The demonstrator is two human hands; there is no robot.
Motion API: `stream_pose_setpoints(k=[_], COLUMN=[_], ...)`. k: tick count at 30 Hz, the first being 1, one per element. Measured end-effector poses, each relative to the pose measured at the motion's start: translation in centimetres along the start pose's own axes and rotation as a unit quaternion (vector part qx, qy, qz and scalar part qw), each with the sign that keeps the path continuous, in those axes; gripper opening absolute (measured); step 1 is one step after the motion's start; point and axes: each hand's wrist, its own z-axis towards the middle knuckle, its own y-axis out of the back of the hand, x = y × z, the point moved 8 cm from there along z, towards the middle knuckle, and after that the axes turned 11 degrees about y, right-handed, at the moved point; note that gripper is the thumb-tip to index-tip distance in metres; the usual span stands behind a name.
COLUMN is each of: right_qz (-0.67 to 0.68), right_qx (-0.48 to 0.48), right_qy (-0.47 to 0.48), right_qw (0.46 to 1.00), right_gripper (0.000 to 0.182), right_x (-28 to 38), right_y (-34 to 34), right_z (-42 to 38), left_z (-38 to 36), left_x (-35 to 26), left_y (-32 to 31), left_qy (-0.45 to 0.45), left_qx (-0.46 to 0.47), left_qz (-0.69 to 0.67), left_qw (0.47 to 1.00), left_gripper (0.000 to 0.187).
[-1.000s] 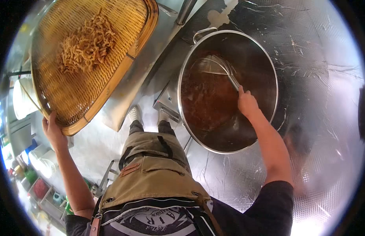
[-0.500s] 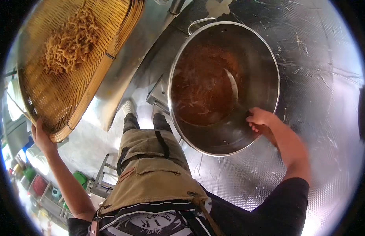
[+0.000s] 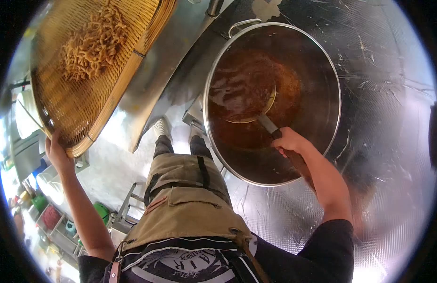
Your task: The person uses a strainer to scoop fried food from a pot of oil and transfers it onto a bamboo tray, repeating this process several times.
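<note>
My left hand [image 3: 57, 147] grips the lower rim of a woven bamboo tray [image 3: 103, 106]. The tray tilts at the upper left, with a heap of brown, curled strips of food [image 3: 93, 47] lying on it. Inside a large steel pot [image 3: 317, 113], my right hand [image 3: 291, 141] is closed round the handle of a wide, round ladle [image 3: 268, 125]. The ladle's bowl is partly sunk in reddish-brown liquid [image 3: 247, 70], so only part of its rim shows. Part of the handle is hidden under my hand and wrist.
The pot stands on a shiny, creased metallic surface [image 3: 383, 122]. A steel counter edge [image 3: 181, 66] runs between tray and pot. Below are my feet and the pale floor [image 3: 105, 172]. Shelves with several coloured items [image 3: 53, 219] are at the lower left.
My right hand has moved left and deeper into the pot, carrying the ladle through the liquid, which now ripples. The tray sits slightly further right in view, still in my left hand.
</note>
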Motion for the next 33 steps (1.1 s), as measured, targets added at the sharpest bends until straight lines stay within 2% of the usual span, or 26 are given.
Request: stream_pose_setpoints(k=[3,11,12,15,22,25,28,31,33], right_qz=[0.038,0.17,0.152,0.145,0.004,0.055,0.135,0.096,0.118], right_qx=[-0.045,-0.122,-0.131,-0.113,-0.036,-0.047,-0.094,-0.074,-0.083], right_qy=[-0.014,-0.024,-0.045,-0.08,-0.225,-0.272,-0.222,-0.173,-0.123], right_qw=[0.998,0.978,0.979,0.98,0.974,0.96,0.961,0.977,0.982], right_gripper=[0.02,0.029,0.032,0.032,0.033,0.033,0.042,0.04,0.039], right_x=[-0.6,-1.5,-1.5,-2.0,-4.0,-4.5,-6.6,-4.3,-2.5], right_y=[-0.2,-3.5,-3.5,-2.8,0.9,0.6,-0.6,-1.9,-1.9], right_z=[-4.1,-11.6,-12.4,-13.2,-10.8,-8.7,-3.2,1.0,2.6], left_z=[0.3,1.4,1.8,2.3,2.0,0.7,0.8,1.2,0.4], left_x=[0.5,1.5,1.7,2.0,2.0,1.3,2.0,2.1,1.5], left_y=[-0.5,-0.6,-0.5,-0.2,-0.3,-0.9,-0.5,0.1,-0.8], left_qy=[0.003,-0.015,-0.02,-0.025,-0.041,-0.044,-0.016,-0.018,-0.008], left_qx=[0.027,0.024,0.024,0.01,0.023,0.038,0.038,0.027,0.024], left_qz=[-0.033,0.005,0.01,0.013,0.008,-0.005,-0.054,-0.037,-0.038], left_qw=[0.999,1.0,0.999,1.0,0.999,0.998,0.998,0.999,0.999], left_gripper=[0.03,0.033,0.033,0.033,0.032,0.032,0.031,0.031,0.032])
